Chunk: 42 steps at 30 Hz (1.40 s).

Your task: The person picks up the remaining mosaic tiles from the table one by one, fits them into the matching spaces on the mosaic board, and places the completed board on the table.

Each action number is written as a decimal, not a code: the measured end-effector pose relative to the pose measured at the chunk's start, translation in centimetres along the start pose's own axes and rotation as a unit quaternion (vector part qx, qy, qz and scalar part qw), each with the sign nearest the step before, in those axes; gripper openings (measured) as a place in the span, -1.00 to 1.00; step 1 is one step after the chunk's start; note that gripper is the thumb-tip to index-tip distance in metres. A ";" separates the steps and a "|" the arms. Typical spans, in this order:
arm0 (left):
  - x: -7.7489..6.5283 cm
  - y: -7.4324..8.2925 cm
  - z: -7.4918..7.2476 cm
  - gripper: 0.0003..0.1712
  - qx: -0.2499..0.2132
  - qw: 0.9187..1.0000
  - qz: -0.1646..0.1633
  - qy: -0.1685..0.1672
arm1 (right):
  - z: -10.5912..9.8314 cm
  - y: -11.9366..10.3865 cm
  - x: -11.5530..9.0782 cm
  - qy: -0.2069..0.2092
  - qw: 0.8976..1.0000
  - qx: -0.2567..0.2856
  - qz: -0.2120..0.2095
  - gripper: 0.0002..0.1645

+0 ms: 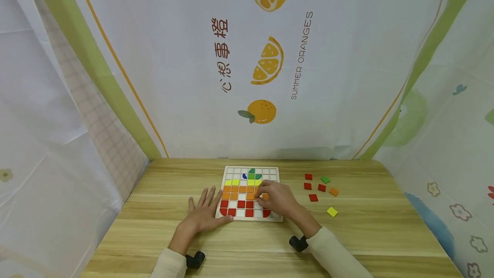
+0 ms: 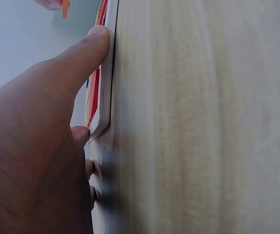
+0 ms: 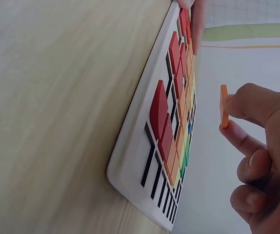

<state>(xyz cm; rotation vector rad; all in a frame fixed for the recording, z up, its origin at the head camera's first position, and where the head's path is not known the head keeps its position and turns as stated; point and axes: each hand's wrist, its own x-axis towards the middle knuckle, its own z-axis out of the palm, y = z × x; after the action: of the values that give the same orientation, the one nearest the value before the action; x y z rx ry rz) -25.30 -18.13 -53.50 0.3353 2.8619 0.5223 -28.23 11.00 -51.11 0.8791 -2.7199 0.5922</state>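
A white gridded puzzle board (image 1: 273, 219) lies flat on the table, with many of its cells filled by red, orange, yellow, green and blue tiles. My left hand (image 1: 203, 216) rests at the board's left side with spread, straight fingers. Its thumb (image 2: 89, 51) lies on the board's near edge. Over the right part of the board is my right hand (image 1: 278, 197), pinching a thin orange tile (image 3: 224, 108) between thumb and index finger. The right wrist view shows this tile held on edge above the board, the other fingers curled in. The right hand hides several cells from the head view.
Right of the board, loose tiles lie scattered on the wooden table (image 1: 366, 235): several red ones (image 1: 313, 197), a green tile (image 1: 325, 179), an orange tile (image 1: 334, 191) and a yellow tile (image 1: 332, 212). A printed curtain (image 1: 185, 98) hangs behind the table.
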 end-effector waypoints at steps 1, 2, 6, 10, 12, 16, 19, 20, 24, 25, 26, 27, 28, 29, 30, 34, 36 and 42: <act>-0.2 0.2 -0.2 0.26 0.002 1.000 0.001 0.001 | 0.0 -0.1 0.1 -0.001 1.000 -0.003 0.001 -0.96; -0.2 0.3 -0.4 0.25 0.003 1.000 0.000 -0.001 | 0.1 -0.1 0.3 -0.002 1.000 -0.004 0.002 -0.95; -0.4 0.4 -0.2 0.27 -0.001 1.000 0.003 0.002 | 0.2 -0.4 0.7 -0.004 1.000 -0.005 -0.003 -0.94; -0.4 0.3 -0.3 0.27 -0.003 1.000 0.001 0.004 | 0.3 -0.5 1.1 -0.009 1.000 0.001 -0.010 -0.94; -0.5 0.5 -0.5 0.25 0.002 1.000 -0.005 0.001 | 0.5 -0.5 1.4 -0.011 1.000 0.000 -0.014 -0.94; -0.1 0.2 -0.1 0.26 0.000 1.000 -0.005 0.003 | 1.0 -0.4 2.0 -0.018 1.000 -0.004 -0.017 -0.95; 0.7 -0.8 1.0 0.30 -0.005 1.000 0.000 0.012 | 1.3 -0.4 2.3 -0.024 1.000 -0.006 -0.018 -0.94; 1.0 -1.1 1.4 0.31 -0.003 1.000 0.001 0.017 | 1.4 -0.4 2.4 -0.026 0.999 -0.007 -0.018 -0.94; 1.4 -1.7 2.0 0.32 0.004 1.000 0.000 0.022 | 1.7 -0.6 2.8 -0.036 0.999 -0.009 -0.019 -0.92; 1.3 -1.7 2.0 0.32 0.002 1.000 0.001 0.024 | 1.7 -0.7 2.9 -0.038 0.999 -0.009 -0.019 -0.92; 1.3 -1.7 2.0 0.33 -0.001 1.000 0.002 0.025 | 1.8 -0.7 3.0 -0.040 0.999 -0.009 -0.020 -0.92; 1.3 -1.7 2.0 0.33 -0.003 1.000 0.003 0.025 | 1.9 -0.7 3.1 -0.042 0.999 -0.009 -0.020 -0.93; 1.3 -1.7 1.9 0.33 -0.005 1.000 0.005 0.026 | 2.0 -0.8 3.2 -0.045 0.999 -0.009 -0.020 -0.93; 1.3 -1.7 1.9 0.33 -0.005 1.000 0.005 0.025 | 2.1 -0.8 3.3 -0.047 0.999 -0.011 -0.020 -0.94; 1.3 -1.7 1.9 0.33 -0.007 1.000 0.007 0.028 | 2.2 -0.8 3.4 -0.050 0.998 -0.011 -0.020 -0.94; 1.3 -1.8 1.9 0.31 0.002 1.000 0.005 0.023 | 2.7 -0.9 3.7 -0.062 0.998 -0.008 -0.014 -0.93; 1.3 -1.8 2.0 0.30 0.004 1.000 0.006 0.026 | 2.9 -1.0 3.8 -0.070 0.997 -0.007 -0.009 -0.92; 1.1 -1.7 1.9 0.33 0.000 0.999 0.015 0.034 | 3.4 -1.3 4.2 -0.098 0.995 -0.022 -0.009 -0.86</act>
<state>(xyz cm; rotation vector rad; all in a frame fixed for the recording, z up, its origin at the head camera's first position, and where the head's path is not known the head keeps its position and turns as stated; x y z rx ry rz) -26.17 -18.77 -56.09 0.3667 2.9272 0.5491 -31.06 6.40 -52.36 0.9979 -2.8819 0.4630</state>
